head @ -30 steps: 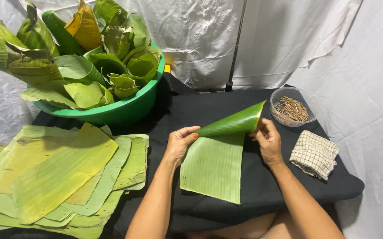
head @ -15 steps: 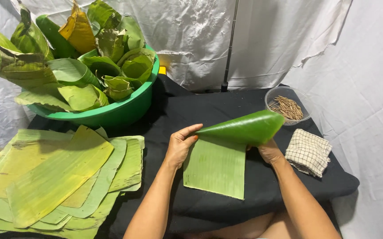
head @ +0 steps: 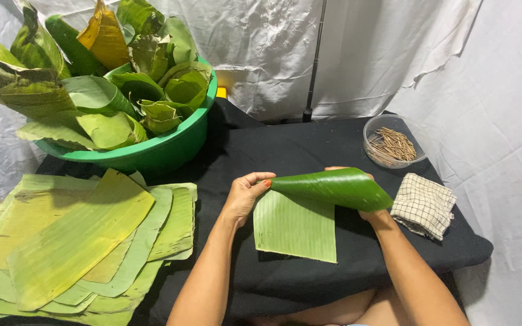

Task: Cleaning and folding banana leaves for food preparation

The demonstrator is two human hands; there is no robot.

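Both hands roll the banana leaf [head: 309,211] into a cone, left hand [head: 246,193] pinching its tip, right hand [head: 366,211] mostly hidden, grip unclear; next, the overlap needs tightening

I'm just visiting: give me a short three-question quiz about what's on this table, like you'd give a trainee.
1. True or false: both hands touch the banana leaf piece being rolled.
2. What holds the small wooden sticks? A) green basin B) clear round container C) checked cloth
3. Which side of the table has the stack of flat leaves?

Key
1. True: the left hand pinches one end, and the right hand is under the other.
2. B, the clear round container.
3. The person's left, below the green basin.
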